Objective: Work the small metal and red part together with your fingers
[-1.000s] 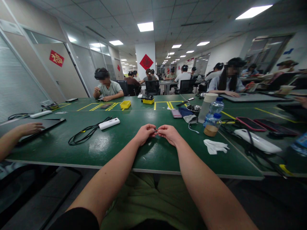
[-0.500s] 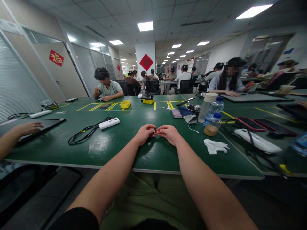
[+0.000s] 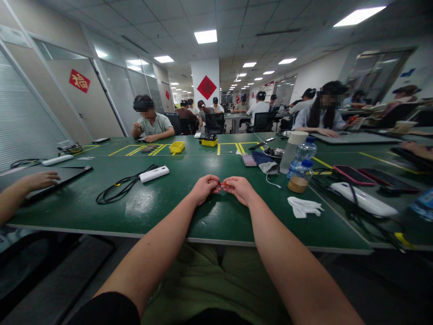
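Observation:
My left hand (image 3: 204, 187) and my right hand (image 3: 239, 187) meet over the green table (image 3: 162, 207), fingertips pinched together. Between them they hold a small red piece (image 3: 221, 184), too tiny to name; only a sliver of it shows between the fingers. Both forearms reach out from the near edge and the hands hover just above the tabletop.
A white power bank (image 3: 154, 174) with a coiled black cable (image 3: 117, 189) lies to the left. Bottles (image 3: 302, 164), a crumpled white tissue (image 3: 302, 206), phones (image 3: 352, 175) and another white power bank (image 3: 363, 198) sit right. Another person's hand (image 3: 39, 180) rests on a tablet far left. Yellow trays (image 3: 177, 147) stand farther back.
The hands stay in the same place. The small piece between the fingertips now shows red, where a second ago it looked dark.

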`<action>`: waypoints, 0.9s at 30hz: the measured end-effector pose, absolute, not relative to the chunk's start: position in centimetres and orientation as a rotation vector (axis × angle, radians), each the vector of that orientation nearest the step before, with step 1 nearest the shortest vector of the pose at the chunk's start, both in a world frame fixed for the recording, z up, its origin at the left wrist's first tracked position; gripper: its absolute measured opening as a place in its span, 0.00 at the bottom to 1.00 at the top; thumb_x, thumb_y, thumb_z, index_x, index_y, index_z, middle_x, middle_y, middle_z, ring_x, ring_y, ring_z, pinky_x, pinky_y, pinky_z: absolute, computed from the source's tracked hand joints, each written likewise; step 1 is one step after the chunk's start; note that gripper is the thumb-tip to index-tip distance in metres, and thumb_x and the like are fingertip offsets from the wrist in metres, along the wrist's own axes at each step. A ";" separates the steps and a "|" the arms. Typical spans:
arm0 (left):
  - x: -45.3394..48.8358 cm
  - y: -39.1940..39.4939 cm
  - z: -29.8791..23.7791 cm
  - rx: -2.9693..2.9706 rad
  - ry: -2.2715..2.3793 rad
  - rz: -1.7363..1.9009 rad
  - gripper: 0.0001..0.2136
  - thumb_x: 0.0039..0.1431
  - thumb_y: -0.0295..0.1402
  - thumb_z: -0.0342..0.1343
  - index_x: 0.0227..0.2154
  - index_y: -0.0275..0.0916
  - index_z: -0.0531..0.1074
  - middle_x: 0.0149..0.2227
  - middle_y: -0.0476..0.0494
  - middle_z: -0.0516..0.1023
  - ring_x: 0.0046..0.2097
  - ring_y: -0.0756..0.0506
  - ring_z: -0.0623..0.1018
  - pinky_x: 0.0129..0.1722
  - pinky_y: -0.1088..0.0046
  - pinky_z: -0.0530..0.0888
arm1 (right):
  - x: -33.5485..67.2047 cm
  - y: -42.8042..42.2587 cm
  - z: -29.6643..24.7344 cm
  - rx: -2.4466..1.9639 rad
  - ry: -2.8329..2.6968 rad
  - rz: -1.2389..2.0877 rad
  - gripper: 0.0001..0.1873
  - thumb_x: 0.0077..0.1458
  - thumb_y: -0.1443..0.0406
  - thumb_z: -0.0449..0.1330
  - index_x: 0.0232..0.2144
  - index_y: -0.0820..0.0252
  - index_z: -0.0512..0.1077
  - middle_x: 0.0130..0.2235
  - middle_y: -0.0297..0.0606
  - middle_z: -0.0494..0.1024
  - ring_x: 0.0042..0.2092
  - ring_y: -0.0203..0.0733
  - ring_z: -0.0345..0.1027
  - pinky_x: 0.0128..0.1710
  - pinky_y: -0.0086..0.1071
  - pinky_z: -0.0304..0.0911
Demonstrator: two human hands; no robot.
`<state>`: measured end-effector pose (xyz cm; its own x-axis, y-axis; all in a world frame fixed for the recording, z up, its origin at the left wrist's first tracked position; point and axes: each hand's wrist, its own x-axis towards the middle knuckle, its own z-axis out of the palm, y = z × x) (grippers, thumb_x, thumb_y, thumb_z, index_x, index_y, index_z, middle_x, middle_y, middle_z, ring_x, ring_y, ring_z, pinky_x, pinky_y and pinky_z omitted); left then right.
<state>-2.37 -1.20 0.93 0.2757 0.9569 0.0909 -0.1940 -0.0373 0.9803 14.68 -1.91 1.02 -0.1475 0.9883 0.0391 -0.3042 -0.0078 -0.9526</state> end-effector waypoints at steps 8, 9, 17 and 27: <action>-2.4 -1.4 1.1 1.241 0.802 1.138 0.10 0.49 0.25 0.61 0.36 0.34 0.70 0.31 0.44 0.77 0.28 0.51 0.77 0.30 0.75 0.74 | 14.7 -1.7 0.8 -0.899 -1.093 1.417 0.07 0.45 0.77 0.60 0.26 0.64 0.74 0.30 0.42 0.80 0.32 0.37 0.76 0.36 0.30 0.73; -2.4 -1.4 1.1 1.245 0.798 1.140 0.12 0.48 0.25 0.62 0.36 0.34 0.70 0.31 0.44 0.78 0.28 0.51 0.77 0.30 0.75 0.74 | 14.7 -1.8 0.8 -0.898 -1.093 1.416 0.07 0.46 0.77 0.60 0.26 0.64 0.74 0.31 0.42 0.80 0.32 0.37 0.76 0.37 0.30 0.73; -2.2 -1.2 1.0 1.221 0.815 1.190 0.11 0.48 0.20 0.59 0.35 0.34 0.68 0.29 0.47 0.75 0.29 0.51 0.77 0.32 0.75 0.74 | 14.7 -2.0 1.2 -0.905 -1.083 1.397 0.06 0.44 0.76 0.64 0.26 0.63 0.73 0.31 0.41 0.80 0.32 0.37 0.76 0.36 0.29 0.73; -2.3 -1.1 0.8 1.235 0.821 1.156 0.12 0.49 0.21 0.57 0.38 0.35 0.67 0.31 0.45 0.77 0.28 0.51 0.77 0.29 0.75 0.73 | 14.6 -2.2 1.3 -0.892 -1.096 1.431 0.03 0.47 0.74 0.63 0.25 0.64 0.73 0.26 0.39 0.79 0.30 0.37 0.75 0.34 0.29 0.72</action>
